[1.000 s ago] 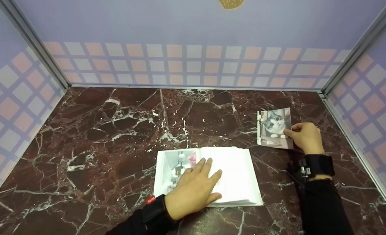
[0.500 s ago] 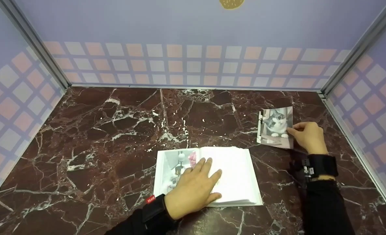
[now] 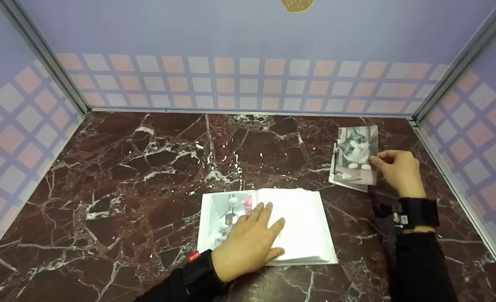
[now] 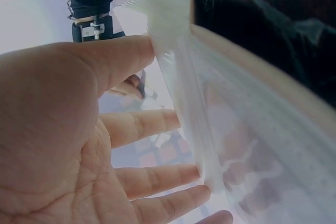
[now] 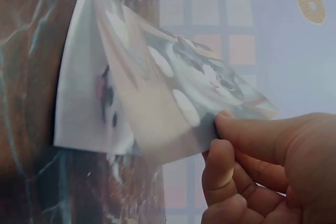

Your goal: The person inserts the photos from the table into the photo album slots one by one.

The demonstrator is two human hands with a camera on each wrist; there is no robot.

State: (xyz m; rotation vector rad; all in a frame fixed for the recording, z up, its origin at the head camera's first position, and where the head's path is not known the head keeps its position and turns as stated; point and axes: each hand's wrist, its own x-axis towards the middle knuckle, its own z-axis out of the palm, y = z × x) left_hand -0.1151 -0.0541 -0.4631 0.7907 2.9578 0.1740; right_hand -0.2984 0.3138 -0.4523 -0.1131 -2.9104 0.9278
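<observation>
The thin, shiny, rectangular photo of a grey and white cat (image 3: 356,155) is on the right side, held up at a slant over the dark red-brown stone worktop with white lines (image 3: 126,180). The right hand (image 3: 398,170) pinches it by its right edge, with the thumb on the picture side and the other fingers curled behind. Under it, a second picture with a white edge (image 5: 86,114) lies on the worktop. The two are close together at one end, but one cannot tell if they touch there.

The left hand (image 3: 248,247) lies across the middle of a white photo book with its pages spread (image 3: 302,226). Its fingers are straight and a bit apart, and they hold nothing. The left page shows a grey picture with a bit of pink (image 3: 224,209), and the right page looks plain white. The book is nearer the person than the cat photo, and well to its left.
</observation>
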